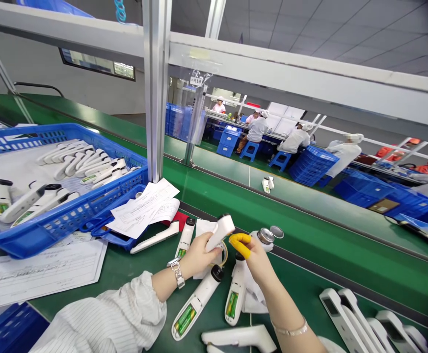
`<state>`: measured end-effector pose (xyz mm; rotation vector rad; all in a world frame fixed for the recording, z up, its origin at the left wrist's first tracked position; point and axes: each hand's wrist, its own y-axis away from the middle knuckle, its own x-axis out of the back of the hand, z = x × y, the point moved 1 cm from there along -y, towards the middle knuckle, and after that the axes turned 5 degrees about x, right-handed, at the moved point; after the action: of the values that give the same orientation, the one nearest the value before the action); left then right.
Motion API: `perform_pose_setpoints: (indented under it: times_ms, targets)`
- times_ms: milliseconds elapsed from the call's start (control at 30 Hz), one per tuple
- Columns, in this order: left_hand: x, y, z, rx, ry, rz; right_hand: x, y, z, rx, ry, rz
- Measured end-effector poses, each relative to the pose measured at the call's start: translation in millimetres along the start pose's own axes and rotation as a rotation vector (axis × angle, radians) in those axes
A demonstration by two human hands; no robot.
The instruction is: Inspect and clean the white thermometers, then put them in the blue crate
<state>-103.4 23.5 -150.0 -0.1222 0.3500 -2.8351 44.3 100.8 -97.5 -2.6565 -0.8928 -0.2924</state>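
My left hand (198,256) is wrapped round a white handheld device (220,230), whose head points up and right. Close to its right, my right hand (253,252) has yellow covers on its fingers, which are pinched together; anything between them is too small to make out. Below the hands lie two white devices with green batteries showing, one in the middle (195,306) and one under my right hand (235,294). Another such device (185,238) lies left of my left hand. A round metal container (266,236) with its lid (277,232) tilted beside it stands behind my right hand.
A blue basket (89,203) with many white devices fills the left. Papers (40,272) lie before it. More white devices (361,318) are at the lower right. A metal post (155,93) rises behind the bench. Across the conveyor (236,171), people sit near blue crates.
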Motion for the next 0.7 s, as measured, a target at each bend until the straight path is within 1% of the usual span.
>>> perform_pose_setpoints:
  times_ms: [67, 167, 233, 300, 400, 533, 700]
  targets:
    - [-1.4, 0, 2, 0.130, 0.133, -0.004, -1, 7, -5, -0.003, -0.072, 0.018]
    - [-4.4, 3, 8, 0.299, 0.347, 0.013, -5, 17, -11, -0.016, -0.171, 0.009]
    - [-6.6, 6, 13, 0.382, 0.463, 0.034, -8, 23, -14, -0.033, -0.227, -0.010]
    - [-8.6, 10, 19, 0.429, 0.548, 0.044, -10, 29, -15, -0.062, -0.271, -0.036]
    - [-10.6, 16, 26, 0.423, 0.627, 0.053, -16, 38, -15, -0.116, -0.331, -0.089]
    - [-10.8, 21, 29, 0.333, 0.663, 0.058, -24, 46, -14, -0.159, -0.393, -0.142]
    - [-9.5, 22, 23, 0.318, 0.680, -0.007, -31, 52, -19, -0.162, -0.444, -0.095]
